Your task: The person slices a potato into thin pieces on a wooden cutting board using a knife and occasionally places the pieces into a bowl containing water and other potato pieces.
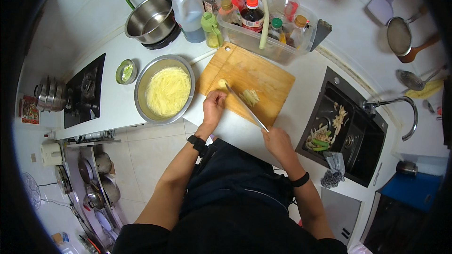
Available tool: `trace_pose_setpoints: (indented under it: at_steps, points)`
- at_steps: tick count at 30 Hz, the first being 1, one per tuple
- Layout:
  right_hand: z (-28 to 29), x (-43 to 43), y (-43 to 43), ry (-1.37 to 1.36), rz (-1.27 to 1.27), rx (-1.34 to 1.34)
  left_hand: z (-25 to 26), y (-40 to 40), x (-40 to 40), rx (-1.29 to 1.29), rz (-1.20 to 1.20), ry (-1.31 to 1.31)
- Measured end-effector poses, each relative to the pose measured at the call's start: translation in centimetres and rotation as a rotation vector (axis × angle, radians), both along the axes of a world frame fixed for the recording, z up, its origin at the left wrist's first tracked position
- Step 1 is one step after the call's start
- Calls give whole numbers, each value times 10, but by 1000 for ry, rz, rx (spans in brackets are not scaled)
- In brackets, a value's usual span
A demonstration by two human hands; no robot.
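Note:
My right hand (279, 144) grips the handle of a kitchen knife (247, 109), its blade slanting across the wooden cutting board (265, 72). The blade's tip touches or lies right beside a small pale round piece of food (222, 83), perhaps peeled ginger or garlic. Just right of the blade is a small pile of pale thin strips (250, 97). My left hand (213, 105) hovers at the board's near left edge, fingers curled, just short of the round piece; whether anything is inside the fingers is hidden.
Left of the board stand a metal basin (193, 90) of yellow shreds in water and a small bowl (126, 72) of chopped green-white pieces. Behind are a steel pot (150, 19) and a plastic bin (243, 38) of bottles. At right, a dark sink (367, 148) holds scraps.

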State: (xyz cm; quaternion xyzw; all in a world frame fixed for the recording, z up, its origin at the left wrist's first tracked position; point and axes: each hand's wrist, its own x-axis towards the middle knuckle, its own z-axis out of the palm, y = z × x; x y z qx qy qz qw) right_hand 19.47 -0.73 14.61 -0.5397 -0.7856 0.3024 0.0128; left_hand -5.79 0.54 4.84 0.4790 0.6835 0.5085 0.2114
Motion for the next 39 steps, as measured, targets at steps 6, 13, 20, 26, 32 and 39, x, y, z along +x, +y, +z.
trace_pose_setpoints:
  at_steps: [6,13,20,26,32,39]
  points:
    - [-10,6,3,2,14,-7,-5,1,-7,-27,42,55]
    - [-18,58,11,586,-515,-520,-21,10,18,-72,42,134]
    - [-69,71,9,825,-795,-838,-12,24,68,217,-88,59]
    - [-69,20,8,752,-574,-915,-10,26,72,51,-49,155]
    - [-58,-13,-1,711,-395,-944,-8,22,76,90,73,182]
    - [31,-66,31,572,-14,-623,93,22,-2,362,193,321]
